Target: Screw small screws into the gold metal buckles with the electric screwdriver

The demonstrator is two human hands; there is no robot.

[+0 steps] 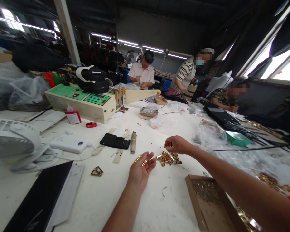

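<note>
My left hand [142,169] is palm up over the white table, its thumb pressing a row of small gold metal buckles [143,160] against the curled fingers. To its right, a loose pile of gold metal buckles [170,158] lies on the tabletop. Just above that pile hovers my right hand [177,145], fingertips pinched together; whatever they hold is too small to make out. A few more gold pieces [97,171] lie left of my left wrist. Below my right forearm, a cardboard box [192,199] contains many tiny metal bits.
A cream machine [96,109] with green panels stands at the back left. Nearby are a red-labelled bottle [73,115], a white fan [14,138], a black pouch [114,141] and a black folder [42,196]. Plastic bags [209,130] cover the right side. Several people sit or stand beyond.
</note>
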